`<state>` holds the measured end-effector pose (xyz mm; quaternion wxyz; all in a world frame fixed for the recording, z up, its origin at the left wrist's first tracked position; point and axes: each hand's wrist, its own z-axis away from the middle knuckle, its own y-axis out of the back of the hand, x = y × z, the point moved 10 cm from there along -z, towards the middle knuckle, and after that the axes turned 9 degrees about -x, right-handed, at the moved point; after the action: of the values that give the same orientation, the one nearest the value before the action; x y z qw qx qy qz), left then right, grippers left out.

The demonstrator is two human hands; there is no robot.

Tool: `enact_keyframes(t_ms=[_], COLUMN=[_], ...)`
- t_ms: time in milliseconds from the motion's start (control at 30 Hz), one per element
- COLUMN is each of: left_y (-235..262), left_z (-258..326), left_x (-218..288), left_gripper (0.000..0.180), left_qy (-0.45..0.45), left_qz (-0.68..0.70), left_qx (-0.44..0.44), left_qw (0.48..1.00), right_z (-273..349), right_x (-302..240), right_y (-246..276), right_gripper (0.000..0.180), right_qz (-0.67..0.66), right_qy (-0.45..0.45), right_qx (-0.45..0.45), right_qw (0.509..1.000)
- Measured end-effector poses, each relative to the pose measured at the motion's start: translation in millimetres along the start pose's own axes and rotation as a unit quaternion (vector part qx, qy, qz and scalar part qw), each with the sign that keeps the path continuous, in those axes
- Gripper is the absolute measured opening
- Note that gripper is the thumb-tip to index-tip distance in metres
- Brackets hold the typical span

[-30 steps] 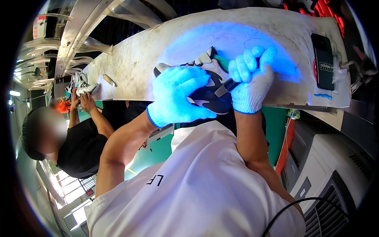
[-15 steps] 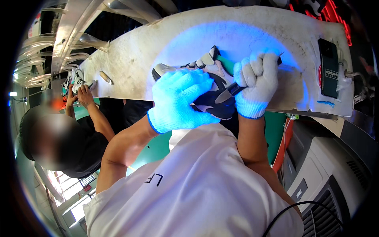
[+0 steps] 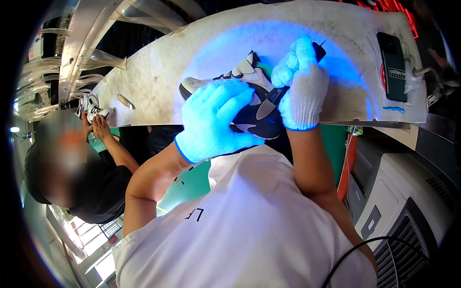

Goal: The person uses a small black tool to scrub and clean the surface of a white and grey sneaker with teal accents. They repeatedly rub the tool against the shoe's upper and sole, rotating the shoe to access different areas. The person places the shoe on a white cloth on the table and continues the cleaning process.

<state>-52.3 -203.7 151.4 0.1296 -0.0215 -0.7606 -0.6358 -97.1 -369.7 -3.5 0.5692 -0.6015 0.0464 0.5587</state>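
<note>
My left hand [image 3: 213, 122], in a white knitted glove lit bright blue, is closed over a sneaker [image 3: 249, 127]. Its fingers lie across the shoe's side and its thumb runs along the sole. Pink, white and black panels show on the shoe, with something green in its opening. In my gloved right hand [image 3: 302, 79] is a knife-like tool with a flat metal blade [image 3: 265, 109], its fingers wrapped round the handle. That blade lies against or just over the dark heel area. A dark end with a thin metal tip [image 3: 319, 50] sticks out above the fist; whether it belongs to the same tool I cannot tell.
A blue light circle falls on the long pale worktable [image 3: 153, 81]. A dark phone [image 3: 393, 67] lies at the right end, a small blade tool [image 3: 125, 101] at the left. Beyond it, a co-worker's hands [image 3: 98, 126] handle another shoe. A grey machine [image 3: 398, 182] stands at lower right.
My right hand has rotated, its upper fingers tipping left, and the blade has shifted slightly on the heel. The whole view has moved a little; my left hand stays on the sneaker.
</note>
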Motion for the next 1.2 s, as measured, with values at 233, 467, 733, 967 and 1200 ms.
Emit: enact_keyframes(t_ms=[233, 467, 733, 967, 1200], left_y=[-1, -8, -12, -7, -9], left_z=[-2, -5, -1, -5, -6], left_x=[1, 18, 19, 22, 20], left_gripper=[0.080, 0.099, 0.092, 0.089, 0.085], left_qy=[0.006, 0.061, 0.012, -0.017, -0.034], left_qz=[0.006, -0.030, -0.016, -0.005, -0.009], left_qx=[-0.019, -0.107, -0.035, 0.004, 0.020], left_qw=[1.000, 0.992, 0.999, 1.000, 0.999], right_z=[14, 8, 10, 9, 8], right_x=[-19, -29, -28, -21, -18], right_y=[-29, -19, -21, -22, -37], right_gripper=[0.030, 0.034, 0.030, 0.026, 0.034], right_qz=[-0.021, -0.064, -0.045, -0.049, -0.077], right_qy=[-0.002, 0.028, 0.033, -0.049, -0.023], right_qx=[-0.002, -0.020, -0.044, -0.132, -0.161], right_qw=[1.000, 0.997, 0.997, 0.989, 0.984])
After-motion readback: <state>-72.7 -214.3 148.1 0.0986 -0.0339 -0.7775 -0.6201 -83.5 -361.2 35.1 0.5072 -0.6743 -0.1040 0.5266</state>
